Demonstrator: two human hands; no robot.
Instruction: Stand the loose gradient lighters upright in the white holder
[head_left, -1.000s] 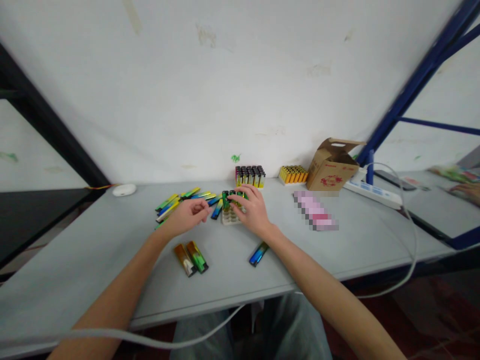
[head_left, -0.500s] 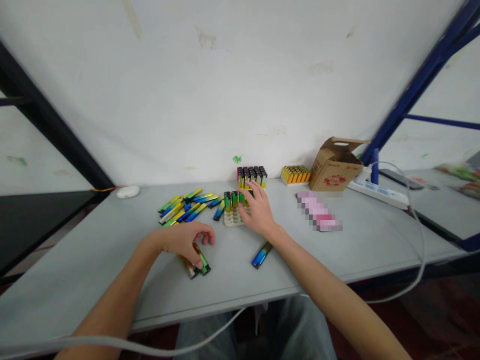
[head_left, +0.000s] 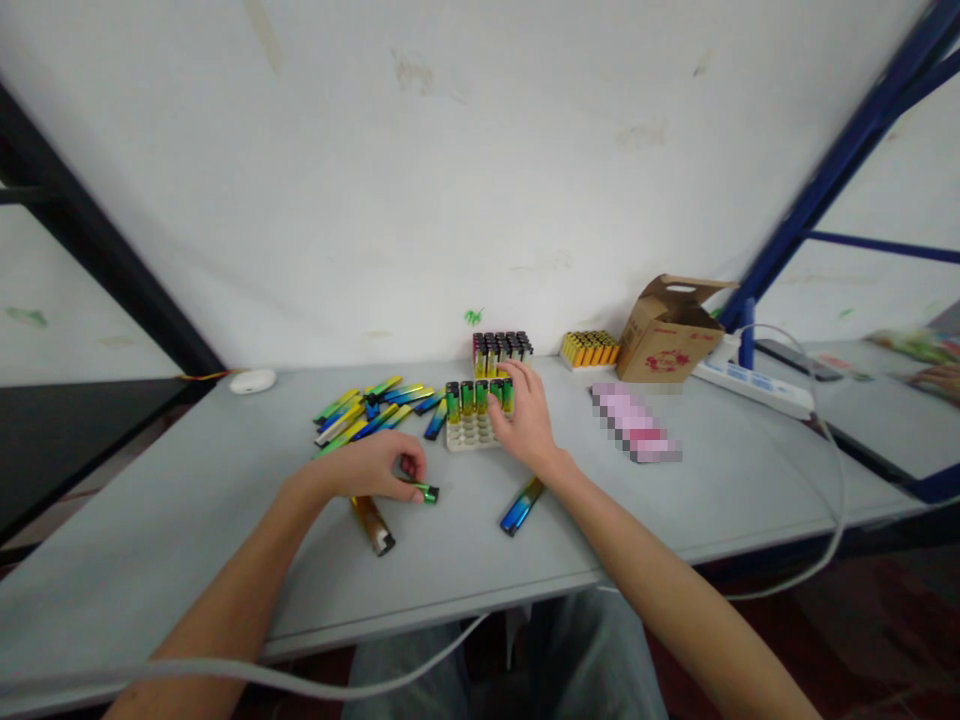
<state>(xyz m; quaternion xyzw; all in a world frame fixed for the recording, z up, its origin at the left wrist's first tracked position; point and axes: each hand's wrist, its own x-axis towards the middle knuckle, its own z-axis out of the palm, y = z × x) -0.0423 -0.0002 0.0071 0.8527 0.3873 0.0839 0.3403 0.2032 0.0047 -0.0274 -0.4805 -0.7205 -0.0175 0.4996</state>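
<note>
We see the left hand [head_left: 373, 468] closed in a loose fist, knuckles up, low over the near part of the worktop [head_left: 187, 520]. It holds a green lighter [head_left: 425, 491], whose dark end pokes out past the thumb and fingers. A brown lighter [head_left: 373, 524] lies flat just beside this hand, on its near side.

The right hand [head_left: 529, 420] is further back, half spread, palm down. Its fingertips [head_left: 513, 376] touch the right end of a row of lighters [head_left: 474, 396] that stand upright in a pale tray [head_left: 466, 437]. We cannot tell whether it pinches one or only rests on them.

A blue lighter [head_left: 521, 505] lies near the right wrist. A loose pile of lighters [head_left: 367, 407] lies left of the tray, behind the left hand.
</note>
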